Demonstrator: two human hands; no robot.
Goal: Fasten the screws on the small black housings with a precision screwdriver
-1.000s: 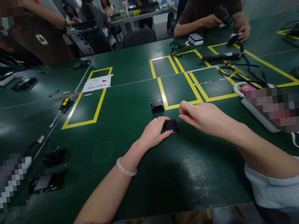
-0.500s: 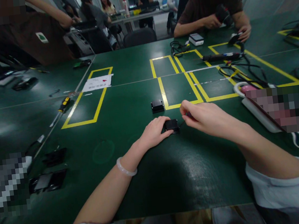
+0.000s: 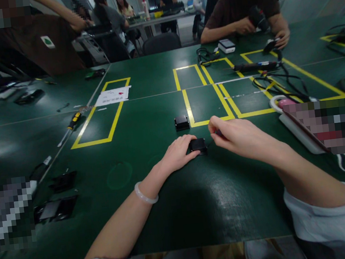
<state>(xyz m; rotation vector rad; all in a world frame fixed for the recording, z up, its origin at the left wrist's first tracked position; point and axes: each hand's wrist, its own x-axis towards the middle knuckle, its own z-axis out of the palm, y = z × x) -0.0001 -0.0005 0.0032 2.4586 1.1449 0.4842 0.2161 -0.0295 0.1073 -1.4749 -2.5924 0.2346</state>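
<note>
My left hand (image 3: pixel 179 153) is closed on the left side of a small black box-shaped part (image 3: pixel 198 145), its thumb at the near edge and its fingers behind. The part rests on the green table. My right hand (image 3: pixel 234 133) pinches a thin dark tool (image 3: pixel 210 144), whose shaft points left at the part's right side. Its kind is hard to tell, since most of it lies hidden in my fingers. A similar black part (image 3: pixel 181 122) sits just beyond, touched by neither hand.
A yellow-black screwdriver (image 3: pixel 74 120) and a paper sheet (image 3: pixel 112 96) lie left, above black parts (image 3: pixel 55 209). On the right are a pink-cased object (image 3: pixel 312 130), cables (image 3: pixel 291 82) and a black pen-shaped driver (image 3: pixel 255 66). Across the table, a person (image 3: pixel 241 17) holds a power drill (image 3: pixel 258 17).
Both my hands, the black part and the tool stay almost where they were. The person at the far left has shifted slightly.
</note>
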